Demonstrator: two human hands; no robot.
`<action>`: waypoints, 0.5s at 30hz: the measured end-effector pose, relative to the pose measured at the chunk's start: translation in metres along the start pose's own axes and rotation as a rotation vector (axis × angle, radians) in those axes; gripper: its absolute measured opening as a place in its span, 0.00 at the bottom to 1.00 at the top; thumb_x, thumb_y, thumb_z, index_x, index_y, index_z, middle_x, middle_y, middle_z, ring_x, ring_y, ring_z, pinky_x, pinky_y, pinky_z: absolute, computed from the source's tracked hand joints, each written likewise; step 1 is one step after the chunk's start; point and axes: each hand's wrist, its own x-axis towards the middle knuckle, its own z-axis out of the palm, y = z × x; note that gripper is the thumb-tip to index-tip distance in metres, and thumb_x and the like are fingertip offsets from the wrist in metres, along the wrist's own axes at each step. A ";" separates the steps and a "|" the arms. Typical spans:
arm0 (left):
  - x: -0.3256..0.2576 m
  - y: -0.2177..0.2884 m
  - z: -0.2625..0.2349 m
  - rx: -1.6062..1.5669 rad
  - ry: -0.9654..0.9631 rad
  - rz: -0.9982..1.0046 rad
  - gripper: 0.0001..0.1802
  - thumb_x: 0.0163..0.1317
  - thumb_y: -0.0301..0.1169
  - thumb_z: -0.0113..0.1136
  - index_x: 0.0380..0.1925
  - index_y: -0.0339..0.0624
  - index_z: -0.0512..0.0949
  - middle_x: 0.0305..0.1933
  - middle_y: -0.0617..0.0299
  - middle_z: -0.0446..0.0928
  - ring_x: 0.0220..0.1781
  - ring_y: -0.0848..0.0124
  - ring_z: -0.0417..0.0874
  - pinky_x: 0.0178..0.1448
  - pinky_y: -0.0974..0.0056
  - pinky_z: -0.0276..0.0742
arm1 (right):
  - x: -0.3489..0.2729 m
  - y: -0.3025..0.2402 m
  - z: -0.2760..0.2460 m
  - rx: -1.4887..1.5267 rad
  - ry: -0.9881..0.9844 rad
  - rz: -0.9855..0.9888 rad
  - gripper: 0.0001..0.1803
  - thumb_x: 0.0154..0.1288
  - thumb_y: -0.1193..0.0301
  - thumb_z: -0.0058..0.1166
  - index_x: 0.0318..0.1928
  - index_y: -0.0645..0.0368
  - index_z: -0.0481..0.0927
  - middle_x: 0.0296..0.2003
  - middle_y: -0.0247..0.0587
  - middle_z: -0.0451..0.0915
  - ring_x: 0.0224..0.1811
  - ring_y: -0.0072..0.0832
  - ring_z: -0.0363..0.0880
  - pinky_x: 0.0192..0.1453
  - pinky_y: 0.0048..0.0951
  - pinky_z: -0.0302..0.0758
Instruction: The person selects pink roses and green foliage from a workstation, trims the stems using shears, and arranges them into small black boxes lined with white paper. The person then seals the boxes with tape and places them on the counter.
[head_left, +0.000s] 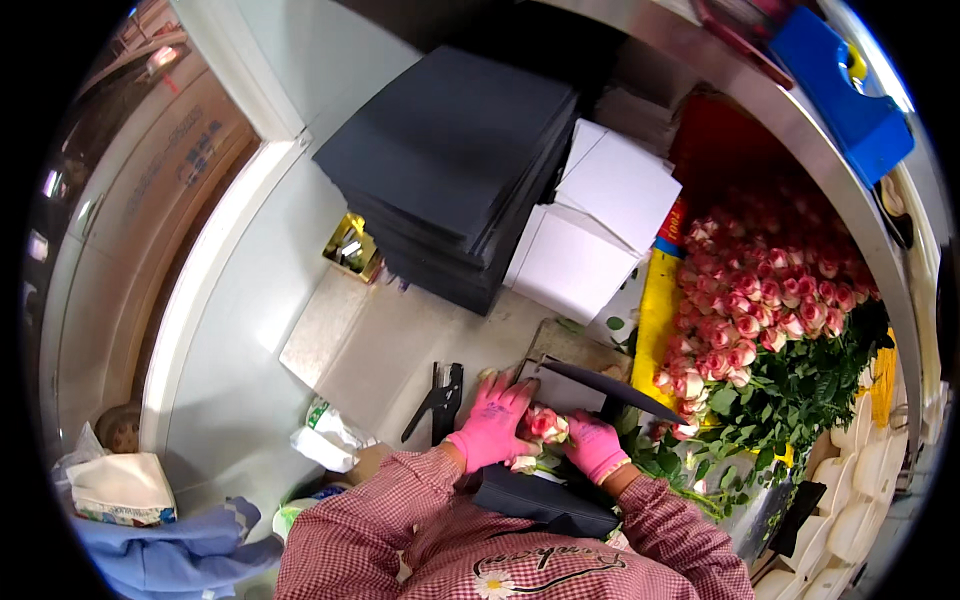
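Observation:
A pink glove covers my left hand (497, 421), which lies with fingers spread at the near edge of the work surface. Its thumb side is close beside a pink-and-white rose (546, 425). On the rose's other side, my right hand (597, 446), also gloved in pink, has its fingers curled at the bloom's base; the stem is hidden. Just beyond the hands a dark sheet (612, 388) stands tilted. Left of my left hand lies a black plier-like tool (437, 404). Against my body rests a folded black wrap or pouch (545, 498).
A tall stack of black sheets (450, 150) and white boxes (585, 255) stand at the back. Many pink roses (755, 300) with leafy stems are heaped on the right behind a yellow edge (655, 320). A blue tape dispenser (840, 95) sits upper right; blue cloth (170, 550) lies lower left.

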 end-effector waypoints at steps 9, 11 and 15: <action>0.003 -0.004 0.002 0.006 -0.085 0.164 0.33 0.54 0.49 0.66 0.57 0.43 0.76 0.61 0.47 0.73 0.74 0.53 0.62 0.80 0.40 0.43 | -0.005 0.010 -0.022 0.149 0.073 -0.021 0.20 0.57 0.63 0.63 0.49 0.55 0.78 0.47 0.45 0.77 0.46 0.44 0.80 0.50 0.43 0.77; 0.003 -0.002 -0.001 0.055 -0.052 0.205 0.31 0.53 0.49 0.66 0.53 0.43 0.78 0.60 0.48 0.74 0.73 0.53 0.63 0.80 0.40 0.44 | -0.005 0.015 -0.020 0.234 0.244 -0.021 0.19 0.58 0.63 0.62 0.48 0.56 0.77 0.48 0.45 0.77 0.46 0.44 0.80 0.50 0.44 0.77; 0.017 0.011 -0.016 0.027 -0.053 0.151 0.29 0.53 0.51 0.65 0.54 0.52 0.79 0.67 0.50 0.67 0.74 0.45 0.58 0.79 0.40 0.43 | 0.016 0.018 -0.007 -0.093 0.413 0.015 0.15 0.59 0.66 0.59 0.45 0.57 0.77 0.42 0.46 0.78 0.42 0.46 0.79 0.47 0.44 0.76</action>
